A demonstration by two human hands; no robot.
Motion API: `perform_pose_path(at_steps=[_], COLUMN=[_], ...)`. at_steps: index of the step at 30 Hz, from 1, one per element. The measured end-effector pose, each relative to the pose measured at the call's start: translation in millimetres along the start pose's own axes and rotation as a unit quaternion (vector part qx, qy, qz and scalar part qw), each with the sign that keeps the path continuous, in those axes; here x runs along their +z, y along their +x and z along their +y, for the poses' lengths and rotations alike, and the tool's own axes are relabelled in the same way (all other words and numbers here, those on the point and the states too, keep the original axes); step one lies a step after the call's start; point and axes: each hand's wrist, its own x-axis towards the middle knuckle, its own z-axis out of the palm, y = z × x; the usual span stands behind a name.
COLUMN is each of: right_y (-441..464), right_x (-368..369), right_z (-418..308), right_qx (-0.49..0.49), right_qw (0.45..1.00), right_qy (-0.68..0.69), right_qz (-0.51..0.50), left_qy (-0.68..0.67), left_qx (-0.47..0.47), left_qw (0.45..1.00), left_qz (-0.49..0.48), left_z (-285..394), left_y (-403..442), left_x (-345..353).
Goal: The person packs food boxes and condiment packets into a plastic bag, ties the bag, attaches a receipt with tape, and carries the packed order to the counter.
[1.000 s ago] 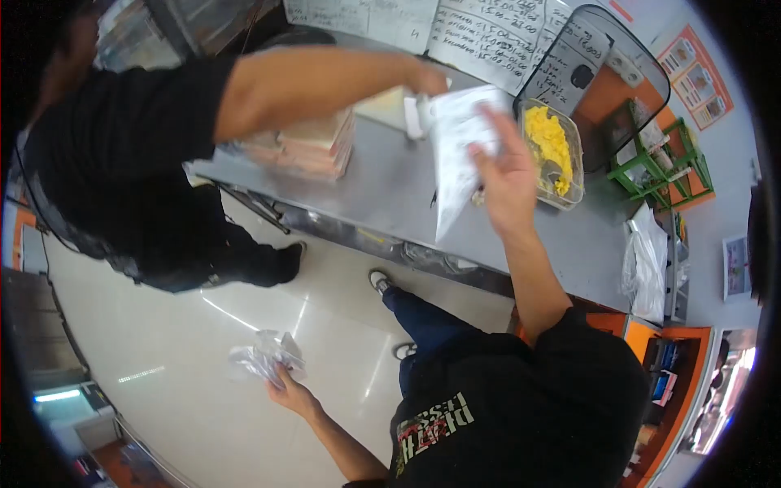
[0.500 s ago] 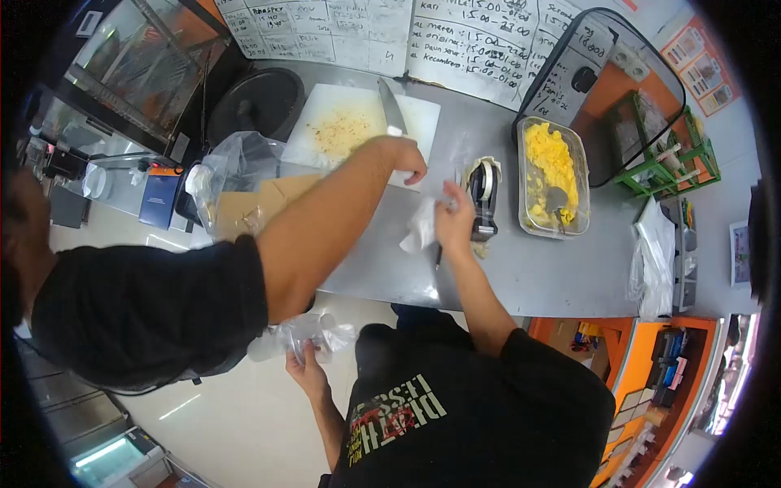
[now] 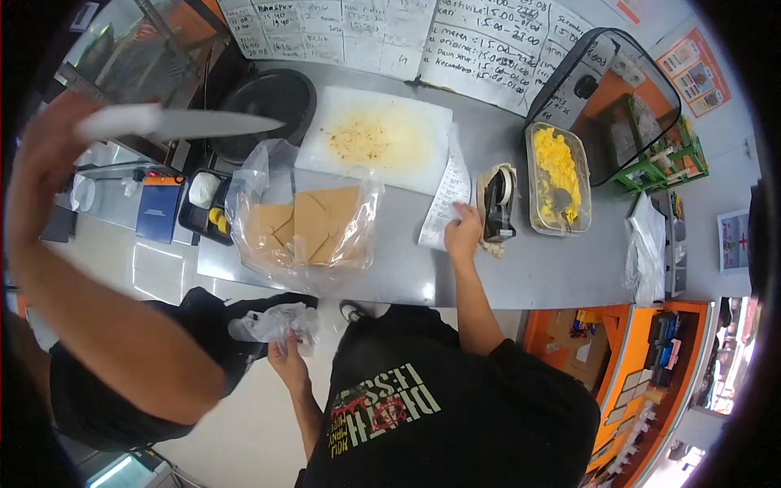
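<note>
My left hand (image 3: 288,363) is closed on a crumpled clear plastic bag (image 3: 281,324), held low in front of the counter's edge. On the counter, my right hand (image 3: 463,233) pinches the side of a long white printed receipt (image 3: 447,198). The receipt slants from the cutting board's right side toward me. Just right of that hand stands a black tape dispenser (image 3: 498,207). Left of the receipt, a large clear bag (image 3: 368,203) holds brown cardboard boxes (image 3: 325,224).
At left, a co-worker's arm (image 3: 106,317) holds a blurred knife (image 3: 203,124) over the counter. A white cutting board (image 3: 415,122) with crumbs, a black round lid (image 3: 297,98) and a tub of yellow food (image 3: 561,175) stand behind. A mesh cover (image 3: 561,81) is back right.
The co-worker has lifted the knife off the cutting board and drawn it left, uncovering the bagged boxes. The receipt now lies spread out under my right hand. My left hand keeps the plastic bag.
</note>
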Motion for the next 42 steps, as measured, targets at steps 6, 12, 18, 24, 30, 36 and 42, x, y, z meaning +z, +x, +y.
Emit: perform_pose_path(at_steps=[6, 12, 18, 24, 30, 36, 42], right_y=[22, 26, -20, 3, 73, 72, 40], right_x=[-5, -65, -165, -151, -99, 26, 124], right_z=[-24, -95, -245, -259, -312, -342, -350], right_qx=[-0.030, -0.096, -0.432, -0.462, -0.392, -0.435, -0.284], right_qw=[0.958, 0.991, 0.806, 0.819, 0.868, 0.733, 0.626], right_qy=[-0.263, 0.077, 0.269, 0.220, 0.131, 0.063, -0.141], right_qz=[-0.107, -0.059, -0.301, -0.261, -0.274, -0.519, -0.712], left_qy=[-0.009, -0.012, 0.051, 0.103, 0.342, 0.265, -0.052], left_qx=[0.019, 0.045, 0.173, 0.261, 0.520, 0.368, 0.295], left_qw=[1.000, 0.997, 0.952, 0.833, 0.782, 0.889, 0.936], left_qz=[0.008, -0.056, -0.249, -0.476, -0.022, -0.054, -0.187], left_z=[50, 123, 196, 260, 252, 208, 214], left_y=[2, -15, -25, 36, 133, 197, 197], left_x=[-22, 0, 64, 72, 90, 79, 69])
